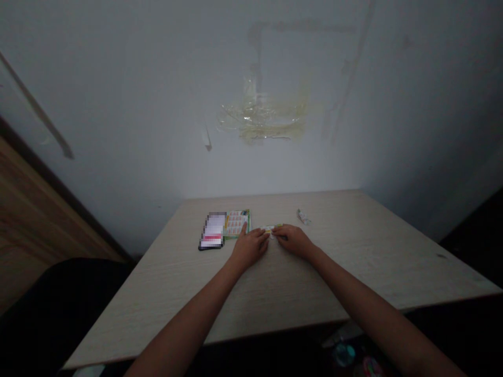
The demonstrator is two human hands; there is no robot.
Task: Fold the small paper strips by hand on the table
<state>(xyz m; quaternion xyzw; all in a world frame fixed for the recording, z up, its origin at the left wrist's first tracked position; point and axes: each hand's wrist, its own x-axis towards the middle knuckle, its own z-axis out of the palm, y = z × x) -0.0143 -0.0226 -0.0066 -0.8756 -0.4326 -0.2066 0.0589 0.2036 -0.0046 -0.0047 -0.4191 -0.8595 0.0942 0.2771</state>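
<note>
A small white paper piece with yellow-green print (pixel 269 229) lies on the table between my two hands. The fingers of my left hand (pixel 250 247) are closed on its left side, with the thumb up beside a printed card. From the right, my right hand (pixel 293 240) pinches the same piece. The printed card (pixel 236 222), with rows of small pictures, lies just left of my left hand. A phone with a lit, pixelated screen (pixel 212 230) rests against the card's left edge.
A small crumpled wrapper (pixel 303 216) lies on the pale wooden table (pixel 275 298), behind my right hand. The wall (pixel 157 94) with old tape rises at the table's back edge. Below the front edge at right is a bottle with a teal cap (pixel 345 353).
</note>
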